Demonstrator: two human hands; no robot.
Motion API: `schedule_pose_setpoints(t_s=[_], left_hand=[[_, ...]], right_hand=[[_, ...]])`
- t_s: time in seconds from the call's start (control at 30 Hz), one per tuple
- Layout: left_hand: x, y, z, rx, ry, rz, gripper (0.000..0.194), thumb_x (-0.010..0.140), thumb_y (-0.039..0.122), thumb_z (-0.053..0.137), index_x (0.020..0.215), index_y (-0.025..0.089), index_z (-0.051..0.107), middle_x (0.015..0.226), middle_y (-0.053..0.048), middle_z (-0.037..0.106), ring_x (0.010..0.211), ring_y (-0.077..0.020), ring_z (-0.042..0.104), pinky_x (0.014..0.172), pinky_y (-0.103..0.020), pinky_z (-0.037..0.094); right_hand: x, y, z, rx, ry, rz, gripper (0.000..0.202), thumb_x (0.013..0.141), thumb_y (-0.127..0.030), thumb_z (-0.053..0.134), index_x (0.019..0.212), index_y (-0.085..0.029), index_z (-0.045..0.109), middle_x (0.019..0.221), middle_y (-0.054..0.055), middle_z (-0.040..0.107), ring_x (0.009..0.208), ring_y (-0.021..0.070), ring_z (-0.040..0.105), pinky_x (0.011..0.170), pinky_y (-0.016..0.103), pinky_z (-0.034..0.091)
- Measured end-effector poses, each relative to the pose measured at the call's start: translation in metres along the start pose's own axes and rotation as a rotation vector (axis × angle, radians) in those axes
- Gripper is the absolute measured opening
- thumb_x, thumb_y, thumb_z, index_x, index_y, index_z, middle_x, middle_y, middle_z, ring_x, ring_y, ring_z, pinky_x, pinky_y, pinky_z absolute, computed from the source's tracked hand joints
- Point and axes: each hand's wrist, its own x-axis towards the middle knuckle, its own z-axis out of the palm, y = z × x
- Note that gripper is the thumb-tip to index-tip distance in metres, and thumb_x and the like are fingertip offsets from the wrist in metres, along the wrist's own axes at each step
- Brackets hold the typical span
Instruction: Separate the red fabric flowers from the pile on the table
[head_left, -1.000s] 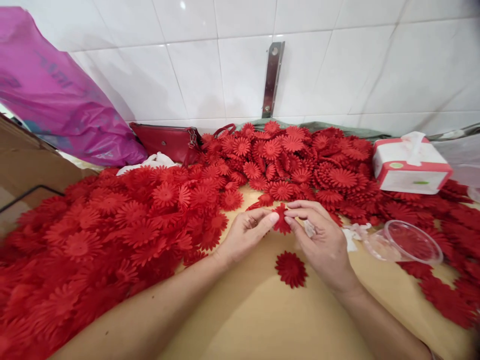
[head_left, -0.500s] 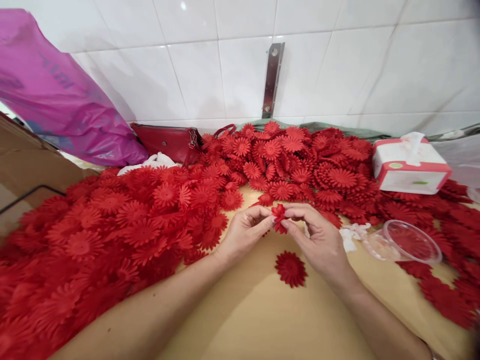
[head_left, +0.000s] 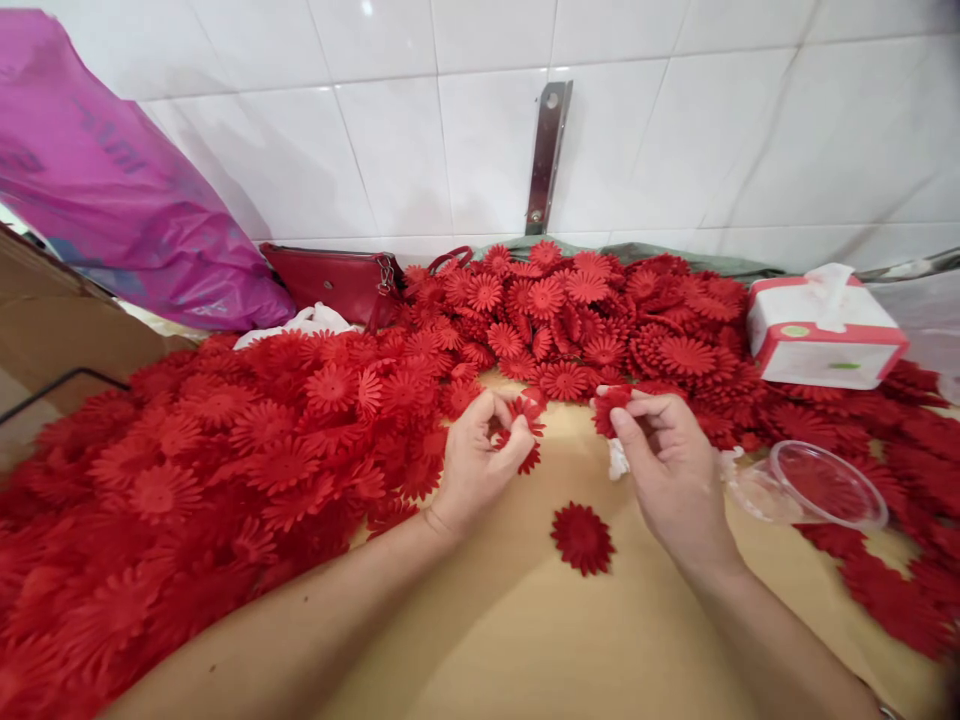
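Note:
My right hand [head_left: 667, 475] pinches a red artificial flower piece [head_left: 611, 412] between thumb and fingers, held above the tabletop. To its left, my left hand [head_left: 480, 460] is closed in a pinch. Red petals [head_left: 529, 457] show behind and around its thumb; whether they are in its grip or lie beneath, I cannot tell. Between my forearms a single dark red flower piece [head_left: 583, 538] lies flat on the light wooden table [head_left: 480, 640].
Heaps of red flower pieces [head_left: 285, 465] cover the left and back. A tissue box [head_left: 825, 335], a clear plastic tub [head_left: 825, 485] and more flower pieces stand right. A red purse [head_left: 330, 285] and a purple bag [head_left: 150, 220] rest against the tiled wall.
My hands, which met at one red flower piece, have moved apart. The right went to the right with a flower piece; the left shifted slightly left. The flower piece on the table stayed put.

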Motion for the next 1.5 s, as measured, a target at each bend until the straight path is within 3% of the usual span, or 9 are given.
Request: schedule_pose_setpoints(t_s=[0.17, 0.3, 0.37, 0.43, 0.53, 0.63, 0.87, 1.13, 1.5], left_hand=[[0.009, -0.009, -0.006, 0.238, 0.274, 0.11, 0.022, 0.079, 0.005, 0.056, 0.093, 0.021, 0.052, 0.095, -0.003, 0.054, 0.09, -0.0176, 0.056, 0.083, -0.031, 0.046], [0.007, 0.0, -0.01, 0.461, 0.357, 0.261, 0.032, 0.082, 0.002, 0.053, 0.109, 0.019, 0.059, 0.117, -0.01, 0.054, 0.121, -0.0246, 0.049, 0.108, -0.044, 0.035], [0.003, 0.008, -0.01, 0.462, 0.291, 0.284, 0.028, 0.089, 0.009, 0.056, 0.114, 0.02, 0.061, 0.126, -0.012, 0.053, 0.126, -0.0254, 0.047, 0.11, -0.045, 0.033], [-0.002, 0.015, -0.008, 0.394, 0.104, 0.283, 0.019, 0.096, 0.019, 0.057, 0.113, 0.021, 0.064, 0.124, -0.01, 0.059, 0.122, -0.0239, 0.052, 0.108, -0.042, 0.035], [-0.006, 0.02, -0.004, 0.262, -0.193, 0.227, 0.014, 0.099, 0.026, 0.056, 0.103, 0.02, 0.067, 0.108, -0.006, 0.07, 0.106, -0.0208, 0.061, 0.1, -0.037, 0.039], [-0.006, 0.019, -0.002, 0.158, -0.317, 0.133, 0.021, 0.101, 0.03, 0.052, 0.094, 0.017, 0.067, 0.09, -0.005, 0.071, 0.086, -0.0179, 0.062, 0.085, -0.032, 0.044], [-0.004, 0.013, 0.0, -0.044, -0.301, -0.139, 0.019, 0.094, 0.031, 0.057, 0.095, 0.016, 0.068, 0.087, -0.003, 0.068, 0.077, -0.0147, 0.058, 0.073, -0.025, 0.046], [-0.003, 0.015, 0.002, -0.157, -0.369, -0.25, 0.019, 0.086, 0.03, 0.063, 0.097, 0.015, 0.069, 0.083, -0.001, 0.064, 0.073, -0.0127, 0.055, 0.07, -0.023, 0.043], [0.0, -0.001, 0.003, -0.293, -0.307, -0.305, 0.031, 0.085, 0.044, 0.074, 0.08, 0.015, 0.065, 0.074, 0.002, 0.061, 0.067, -0.0095, 0.051, 0.065, -0.022, 0.041]], right_hand=[[0.002, -0.007, 0.002, 0.03, 0.009, 0.066, 0.02, 0.089, -0.038, 0.071, 0.09, -0.024, 0.057, 0.086, 0.001, 0.063, 0.076, 0.017, 0.062, 0.07, 0.032, 0.053], [-0.004, -0.013, 0.009, 0.053, -0.012, 0.038, 0.02, 0.088, -0.036, 0.072, 0.089, -0.024, 0.057, 0.102, 0.005, 0.067, 0.09, 0.0191, 0.067, 0.082, 0.036, 0.056], [-0.006, -0.011, 0.01, 0.029, -0.037, -0.013, 0.015, 0.09, -0.034, 0.071, 0.09, -0.024, 0.059, 0.113, 0.007, 0.067, 0.102, 0.0207, 0.067, 0.091, 0.039, 0.054], [-0.008, -0.009, 0.01, 0.005, -0.09, -0.086, 0.009, 0.092, -0.031, 0.069, 0.093, -0.025, 0.062, 0.118, 0.007, 0.065, 0.111, 0.0222, 0.066, 0.098, 0.042, 0.052], [-0.009, -0.005, 0.01, -0.022, -0.165, -0.204, 0.004, 0.094, -0.026, 0.067, 0.097, -0.026, 0.065, 0.118, 0.006, 0.065, 0.114, 0.0228, 0.066, 0.099, 0.045, 0.052], [-0.008, -0.004, 0.009, -0.089, -0.183, -0.282, 0.007, 0.093, -0.023, 0.068, 0.099, -0.026, 0.066, 0.117, 0.006, 0.066, 0.114, 0.022, 0.065, 0.101, 0.044, 0.052], [-0.007, -0.013, 0.008, -0.253, -0.228, -0.415, 0.019, 0.095, -0.015, 0.063, 0.11, -0.026, 0.069, 0.121, 0.007, 0.067, 0.116, 0.0196, 0.066, 0.108, 0.042, 0.051], [-0.007, -0.019, 0.008, -0.336, -0.152, -0.477, 0.02, 0.096, -0.012, 0.062, 0.109, -0.025, 0.071, 0.118, 0.008, 0.069, 0.111, 0.0186, 0.068, 0.104, 0.038, 0.055], [-0.008, -0.015, 0.009, -0.288, -0.186, -0.411, 0.022, 0.095, -0.018, 0.064, 0.114, -0.028, 0.07, 0.124, 0.008, 0.067, 0.115, 0.0229, 0.067, 0.106, 0.046, 0.054]])
